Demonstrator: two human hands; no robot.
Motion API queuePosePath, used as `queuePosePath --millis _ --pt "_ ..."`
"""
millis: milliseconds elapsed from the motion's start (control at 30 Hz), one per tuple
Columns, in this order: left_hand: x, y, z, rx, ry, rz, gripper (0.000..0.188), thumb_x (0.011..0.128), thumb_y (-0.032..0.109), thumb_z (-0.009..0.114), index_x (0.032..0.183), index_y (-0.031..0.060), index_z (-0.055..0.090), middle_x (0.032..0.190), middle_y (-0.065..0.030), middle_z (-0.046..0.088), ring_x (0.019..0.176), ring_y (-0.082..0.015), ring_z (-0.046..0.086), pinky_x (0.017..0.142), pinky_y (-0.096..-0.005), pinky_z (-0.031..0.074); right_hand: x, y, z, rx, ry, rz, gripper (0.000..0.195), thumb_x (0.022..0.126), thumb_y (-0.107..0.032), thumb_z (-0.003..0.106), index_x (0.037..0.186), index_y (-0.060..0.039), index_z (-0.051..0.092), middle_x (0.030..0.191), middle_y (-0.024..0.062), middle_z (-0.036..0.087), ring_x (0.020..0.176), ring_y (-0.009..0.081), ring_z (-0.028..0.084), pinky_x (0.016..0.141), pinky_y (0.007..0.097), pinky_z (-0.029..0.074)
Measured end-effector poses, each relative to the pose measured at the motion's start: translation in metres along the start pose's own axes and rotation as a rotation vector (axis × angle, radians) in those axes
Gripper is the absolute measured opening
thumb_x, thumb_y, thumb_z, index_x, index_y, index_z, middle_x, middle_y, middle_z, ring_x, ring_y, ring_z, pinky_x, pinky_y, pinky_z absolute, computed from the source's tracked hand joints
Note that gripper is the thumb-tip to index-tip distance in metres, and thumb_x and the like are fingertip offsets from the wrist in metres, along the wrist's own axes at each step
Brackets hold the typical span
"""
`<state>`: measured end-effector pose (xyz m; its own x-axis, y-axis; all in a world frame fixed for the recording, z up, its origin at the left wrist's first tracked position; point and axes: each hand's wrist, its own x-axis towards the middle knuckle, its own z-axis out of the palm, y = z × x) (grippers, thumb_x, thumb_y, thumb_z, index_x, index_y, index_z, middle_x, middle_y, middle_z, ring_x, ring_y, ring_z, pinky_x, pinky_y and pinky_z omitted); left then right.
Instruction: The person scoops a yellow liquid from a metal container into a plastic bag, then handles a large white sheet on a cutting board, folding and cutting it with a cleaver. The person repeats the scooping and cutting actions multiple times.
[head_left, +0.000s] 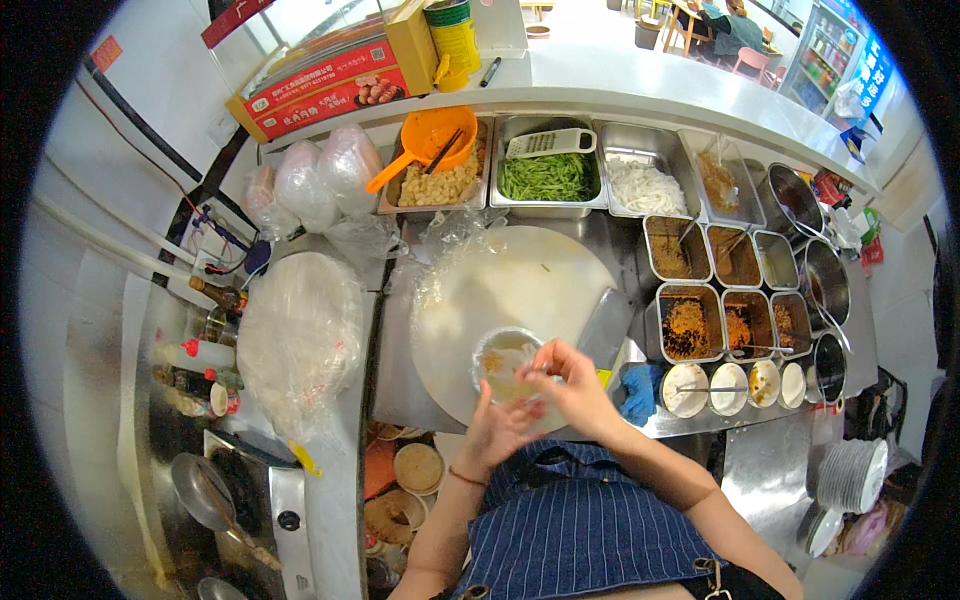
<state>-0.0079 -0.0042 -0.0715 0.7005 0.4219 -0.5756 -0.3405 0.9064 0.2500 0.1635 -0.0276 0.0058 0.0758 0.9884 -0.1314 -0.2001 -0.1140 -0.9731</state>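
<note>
A small round bowl (480, 358) stands near the front of a big round cutting board (517, 262). Clear plastic film and some brownish food show in it. My right hand (574, 386) is over the bowl's right side, its fingertips pinched on a thin clear plastic bag (529, 354). Just below the rim is my left hand (495, 431), palm turned up and fingers apart. Blur and the clear film hide whether its fingertips touch the plastic. A broad grey blade-like piece (606, 326) lies on the board's right edge.
Steel pans of shredded cucumber (547, 178), white strips (645, 187) and diced food (435, 186) line the back. Seasoning tins (684, 322) and white bowls (684, 390) stand right, beside a blue cloth (639, 394). Plastic-wrapped round stack (300, 337) and a stove (289, 517) are left.
</note>
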Motion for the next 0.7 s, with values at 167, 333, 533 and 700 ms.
queuePosePath --millis 167,333,533,700 --pt "0.085 0.011 -0.033 -0.255 -0.402 -0.008 0.06 0.096 0.056 0.036 0.12 0.004 0.055 0.114 -0.0153 0.06 0.11 -0.0272 0.057 0.095 -0.0446 0.045 -0.049 0.002 -0.016 -0.581 0.052 -0.264 0.008 0.081 -0.004 0.067 0.085 -0.0035 0.061 0.087 0.006 0.063 0.09 0.0167 0.059 0.088 0.0337 0.044" --pt "0.043 0.005 0.072 0.984 -0.322 0.279 0.038 0.097 0.023 0.05 0.125 -0.0011 0.052 0.119 -0.0161 0.058 0.111 -0.0304 0.056 0.098 -0.0384 0.043 -0.092 0.085 -0.108 0.46 0.251 0.322 0.016 0.08 -0.001 0.068 0.08 -0.0107 0.056 0.082 0.0004 0.06 0.079 0.0179 0.058 0.076 0.032 0.046" --pt "0.018 0.021 0.09 1.61 -0.358 0.234 0.025 0.088 0.019 0.058 0.103 -0.0001 0.061 0.083 -0.0101 0.065 0.073 -0.0157 0.06 0.069 -0.0306 0.049 -0.034 0.111 -0.12 0.758 0.086 0.511 0.013 0.084 -0.007 0.066 0.084 -0.013 0.055 0.086 0.0011 0.06 0.088 0.0177 0.059 0.083 0.033 0.049" --pt "0.037 0.009 0.026 1.308 -0.114 -0.008 0.022 0.091 0.019 0.056 0.093 -0.0023 0.063 0.082 -0.0053 0.066 0.068 -0.0116 0.057 0.06 -0.0249 0.044 -0.001 0.049 -0.085 -0.046 -0.211 0.006 0.006 0.08 -0.004 0.069 0.079 -0.0059 0.063 0.081 0.0015 0.064 0.083 0.012 0.061 0.078 0.0272 0.048"
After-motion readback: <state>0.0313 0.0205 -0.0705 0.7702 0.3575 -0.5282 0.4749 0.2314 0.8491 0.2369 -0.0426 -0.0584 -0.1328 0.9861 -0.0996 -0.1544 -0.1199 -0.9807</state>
